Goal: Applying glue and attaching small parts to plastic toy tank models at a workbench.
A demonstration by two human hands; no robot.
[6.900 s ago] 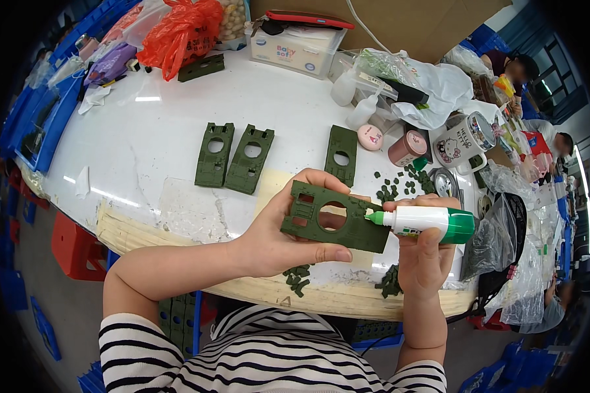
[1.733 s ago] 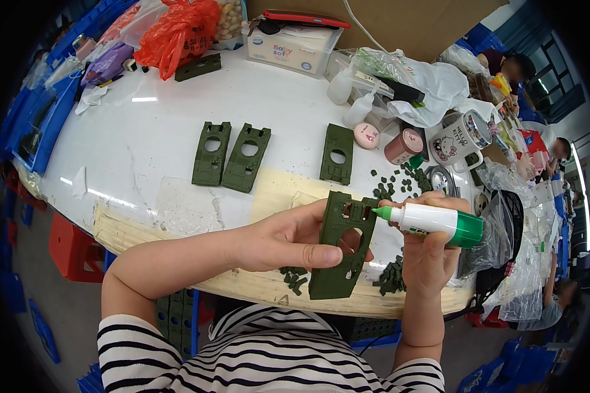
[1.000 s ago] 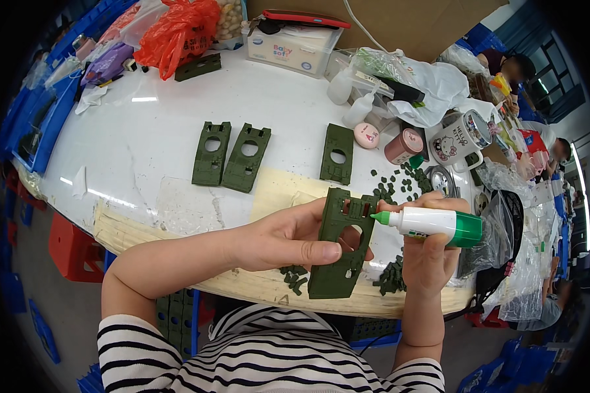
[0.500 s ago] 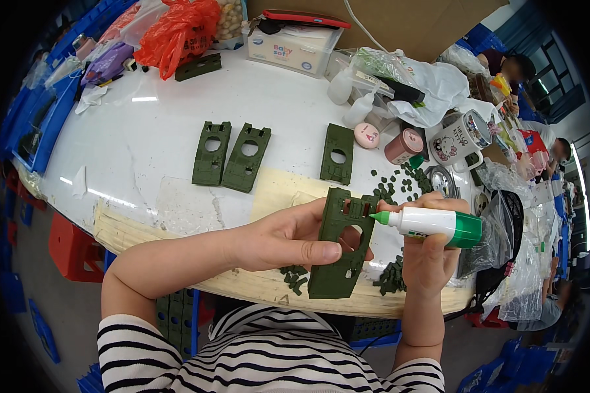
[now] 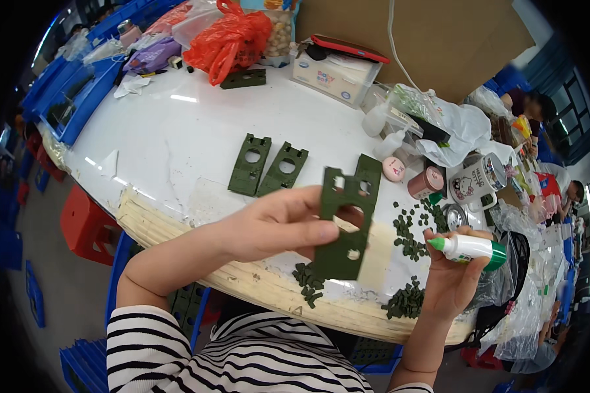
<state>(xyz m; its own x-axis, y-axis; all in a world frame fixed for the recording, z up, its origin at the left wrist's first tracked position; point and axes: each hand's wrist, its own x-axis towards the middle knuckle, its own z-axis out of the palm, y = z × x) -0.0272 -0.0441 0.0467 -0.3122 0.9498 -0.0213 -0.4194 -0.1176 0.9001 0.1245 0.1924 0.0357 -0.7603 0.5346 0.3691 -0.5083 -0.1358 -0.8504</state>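
My left hand is closed on a dark green plastic vehicle hull, thumb on its face, held up above the table's near edge. The hull has a large round hole and smaller cutouts. To its right my right hand grips a white glue bottle with a green tip and green base. The tip points left, apart from the hull. Two similar hulls, a left one and a right one, lie beyond my left hand. Another hull is partly hidden behind the held one.
Small green pieces lie in a scattered group, a right heap and a left heap. A pink jar, a mug and plastic bags crowd the right. A red bag and a plastic box stand at the back.
The glue bottle's tip has left the hull, and my right hand has drawn it to the right. The held hull has risen slightly and turned. The whole view has shifted and tilted.
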